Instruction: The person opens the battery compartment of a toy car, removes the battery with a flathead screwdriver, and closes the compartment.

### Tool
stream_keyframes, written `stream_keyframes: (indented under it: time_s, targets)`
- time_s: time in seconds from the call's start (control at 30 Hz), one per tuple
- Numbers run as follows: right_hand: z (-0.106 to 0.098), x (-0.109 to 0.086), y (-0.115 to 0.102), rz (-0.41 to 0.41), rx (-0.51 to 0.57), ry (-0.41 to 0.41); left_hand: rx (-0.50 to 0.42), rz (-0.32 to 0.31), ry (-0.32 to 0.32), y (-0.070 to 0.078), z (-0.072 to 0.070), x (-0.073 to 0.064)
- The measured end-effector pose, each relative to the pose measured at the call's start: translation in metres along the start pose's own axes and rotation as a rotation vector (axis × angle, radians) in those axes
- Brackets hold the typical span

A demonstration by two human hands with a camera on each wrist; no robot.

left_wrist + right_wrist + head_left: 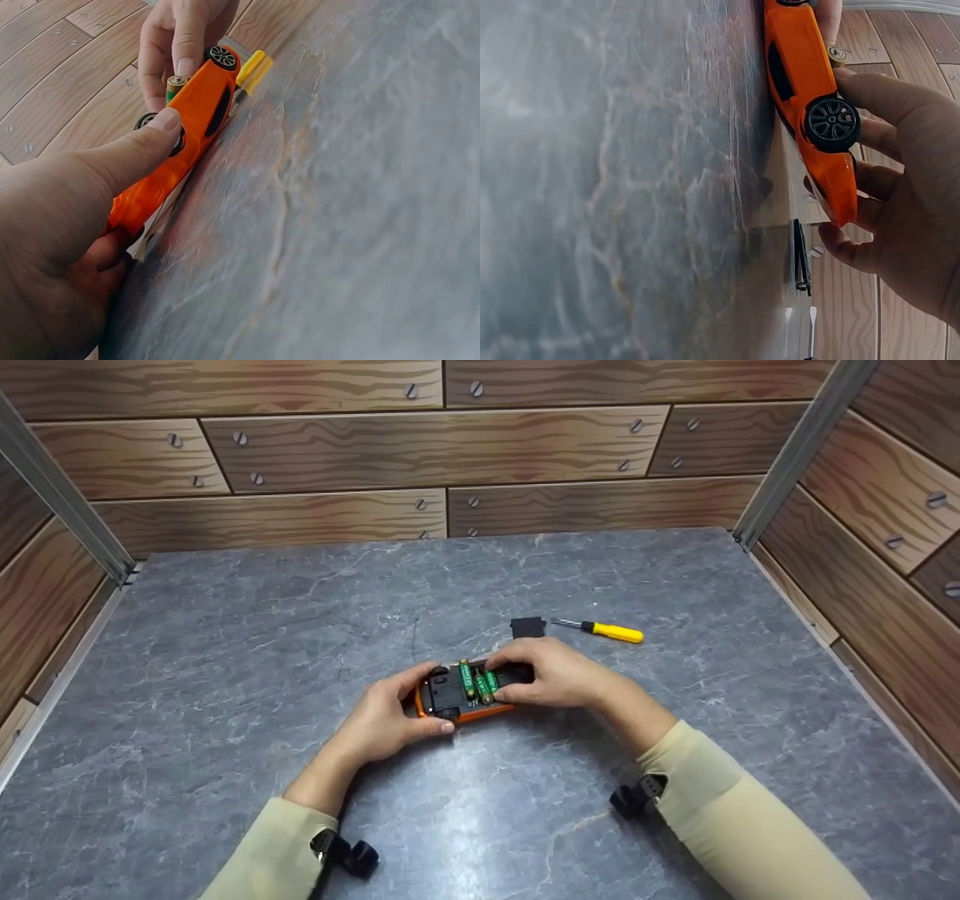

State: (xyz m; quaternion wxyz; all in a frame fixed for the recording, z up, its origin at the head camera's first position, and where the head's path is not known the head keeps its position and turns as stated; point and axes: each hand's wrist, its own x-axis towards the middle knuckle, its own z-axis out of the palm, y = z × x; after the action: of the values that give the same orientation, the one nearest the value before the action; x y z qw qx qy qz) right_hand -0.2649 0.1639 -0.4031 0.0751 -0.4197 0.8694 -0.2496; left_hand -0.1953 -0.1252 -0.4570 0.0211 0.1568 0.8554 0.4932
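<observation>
An orange toy car (480,712) lies upside down, its black underside and battery compartment facing up. Three green batteries are in view at the compartment; one battery (466,679) sits at its left side and stands higher. My left hand (382,721) grips the car's left end, thumb along the near side by a wheel (832,121) pair's opposite end and fingers at the far side. Reaching in from the right, my right hand (562,673) pinches the rightmost battery (492,681) between thumb and forefinger. A battery end (177,82) shows above the car's side in the left wrist view.
A black battery cover (528,627) lies on the grey marbled table (262,660) just beyond the right hand. Beside it is a yellow-handled screwdriver (616,632), its tip toward the cover. Wood-patterned walls (435,450) enclose the back and sides.
</observation>
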Motion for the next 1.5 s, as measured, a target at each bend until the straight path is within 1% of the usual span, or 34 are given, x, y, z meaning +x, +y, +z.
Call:
stream_keyframes:
  time_s: [0.23, 0.37, 0.5, 0.63, 0.83, 1.0, 1.2, 1.37, 1.5]
  targets:
    - [-0.0008, 0.0023, 0.0033, 0.018, 0.033, -0.015, -0.002, 0.007, -0.004, -0.0011, 0.0003, 0.0015]
    - [-0.0013, 0.0020, 0.0041, 0.018, 0.067, -0.017, -0.007, 0.004, -0.005, -0.0015, 0.0005, 0.0019]
    - [-0.0017, 0.0017, 0.0041, 0.013, 0.080, -0.019, -0.004, 0.000, -0.005, -0.0016, 0.0003, 0.0018]
    - [-0.0020, 0.0013, 0.0041, -0.002, 0.071, -0.027, -0.001, -0.008, -0.005, -0.0013, 0.0009, 0.0018]
    - [-0.0017, 0.0010, 0.0036, 0.020, 0.057, -0.055, -0.014, -0.023, -0.008, -0.0016, 0.0015, 0.0015]
    - [-0.0039, 0.0009, 0.0008, 0.018, 0.046, -0.059, -0.026, -0.024, -0.008, 0.0000, 0.0007, 0.0016]
    - [-0.0032, 0.0033, 0.0003, 0.028, 0.036, -0.073, -0.014, -0.029, -0.009, 0.0002, 0.0010, 0.0019]
    - [-0.0022, 0.0043, 0.0013, 0.030, 0.064, -0.075, -0.015, -0.029, -0.012, 0.0009, 0.0009, 0.0016]
    - [-0.0016, 0.0044, 0.0020, 0.039, 0.111, -0.072, -0.015, -0.029, -0.011, 0.0012, 0.0003, 0.0013]
